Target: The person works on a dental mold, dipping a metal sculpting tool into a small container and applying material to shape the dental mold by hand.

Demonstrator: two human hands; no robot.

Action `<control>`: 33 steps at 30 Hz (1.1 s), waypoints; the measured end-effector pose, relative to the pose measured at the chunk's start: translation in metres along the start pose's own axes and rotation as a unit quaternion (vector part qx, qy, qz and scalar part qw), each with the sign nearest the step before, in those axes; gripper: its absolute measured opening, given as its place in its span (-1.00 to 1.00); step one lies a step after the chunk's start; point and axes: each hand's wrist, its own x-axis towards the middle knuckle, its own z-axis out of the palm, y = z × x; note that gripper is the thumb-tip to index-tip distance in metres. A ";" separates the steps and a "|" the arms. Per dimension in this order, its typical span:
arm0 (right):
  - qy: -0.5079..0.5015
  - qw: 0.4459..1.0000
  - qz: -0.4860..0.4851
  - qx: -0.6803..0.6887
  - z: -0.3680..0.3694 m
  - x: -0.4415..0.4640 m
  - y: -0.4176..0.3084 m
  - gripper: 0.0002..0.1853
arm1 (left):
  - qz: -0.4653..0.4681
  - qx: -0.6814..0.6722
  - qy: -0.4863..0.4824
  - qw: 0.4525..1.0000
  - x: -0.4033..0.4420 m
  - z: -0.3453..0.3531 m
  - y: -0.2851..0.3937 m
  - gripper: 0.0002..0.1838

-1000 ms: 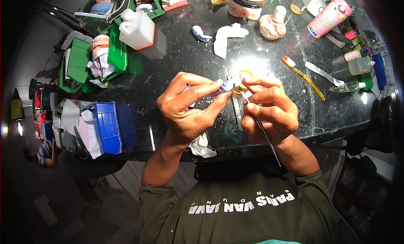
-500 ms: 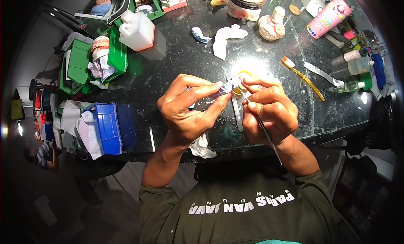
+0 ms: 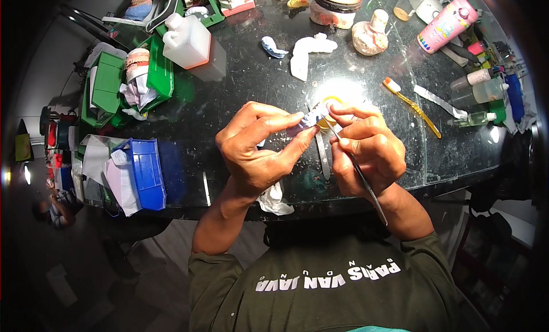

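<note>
Between the thumb and fingertips of my left hand (image 3: 257,146) is a small blue-and-white dental cast (image 3: 305,122), partly covered by the fingers. My right hand (image 3: 370,152) grips a slender metal dental carver (image 3: 364,180) like a pen. Its thin end reaches to the right side of the cast, where glare blurs the contact. Behind the fingertips lies a round yellow-rimmed thing (image 3: 326,126), mostly hidden. A flat metal strip (image 3: 323,157) rests on the black bench between my hands. Crumpled white tissue (image 3: 275,200) sits by my left wrist.
On the right lie a yellow toothbrush (image 3: 414,106), a white strip (image 3: 437,100) and a pink bottle (image 3: 447,25). White putty-like pieces (image 3: 309,52) and a round flask (image 3: 370,34) stand farther back. Left are a blue bin (image 3: 146,175), green bins (image 3: 106,89) and a plastic jug (image 3: 187,41).
My left hand has shifted very slightly right. The carver's rear end has tipped a little down and right. A person in the background at left has changed posture.
</note>
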 end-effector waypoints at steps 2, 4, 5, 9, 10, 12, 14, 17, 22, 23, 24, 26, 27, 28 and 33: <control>0.023 0.998 0.030 0.053 0.002 -0.001 0.000 -0.81 | -0.008 0.001 -0.003 1.000 0.000 0.000 0.001 -0.67; 0.049 0.991 0.066 0.107 0.003 -0.005 0.001 -0.83 | -0.019 0.002 -0.016 1.000 0.000 -0.002 0.003 -0.65; 0.038 0.989 0.070 0.124 0.002 -0.007 0.002 -0.84 | -0.024 0.001 -0.024 0.999 0.001 -0.002 0.003 -0.65; 0.051 0.985 0.075 0.148 0.001 -0.007 0.003 -0.85 | -0.032 -0.002 -0.030 0.999 0.002 0.000 0.002 -0.60; 0.067 0.985 0.074 0.142 0.002 -0.006 0.003 -0.85 | -0.039 0.003 -0.033 0.999 0.002 0.000 0.003 -0.59; 0.061 0.986 0.072 0.135 0.000 -0.006 0.002 -0.85 | -0.039 0.006 -0.036 0.999 0.001 0.000 0.002 -0.57; 0.056 0.988 0.069 0.127 -0.001 -0.006 0.001 -0.86 | -0.027 0.002 -0.033 0.999 -0.001 0.000 -0.001 -0.57; 0.056 0.989 0.063 0.125 -0.003 -0.004 -0.002 -0.85 | -0.005 -0.015 -0.024 1.000 -0.001 0.001 -0.003 -0.58; 0.053 0.989 0.064 0.121 -0.004 -0.002 -0.003 -0.83 | 0.021 -0.005 -0.030 0.999 0.000 0.000 -0.001 -0.59; 0.056 0.989 0.065 0.120 -0.004 -0.002 -0.003 -0.83 | 0.026 -0.007 -0.031 0.999 0.001 0.001 -0.002 -0.59; 0.056 0.992 0.057 0.098 -0.006 -0.002 -0.003 -0.82 | 0.030 -0.009 -0.030 0.999 0.001 0.001 -0.003 -0.59; 0.048 0.996 0.046 0.057 -0.012 -0.001 -0.004 -0.81 | 0.014 0.032 -0.024 0.999 0.005 -0.003 -0.002 -0.60; 0.055 0.997 0.032 0.034 -0.012 0.003 -0.004 -0.79 | 0.000 0.056 -0.018 0.998 0.004 -0.006 -0.002 -0.60; 0.061 0.996 0.048 0.036 -0.011 0.001 -0.002 -0.80 | -0.013 0.063 0.000 0.998 0.004 -0.009 -0.005 -0.60; -0.003 0.946 0.323 -0.011 -0.022 0.010 0.002 -0.89 | -0.011 0.103 0.077 0.992 0.011 -0.018 -0.018 -0.60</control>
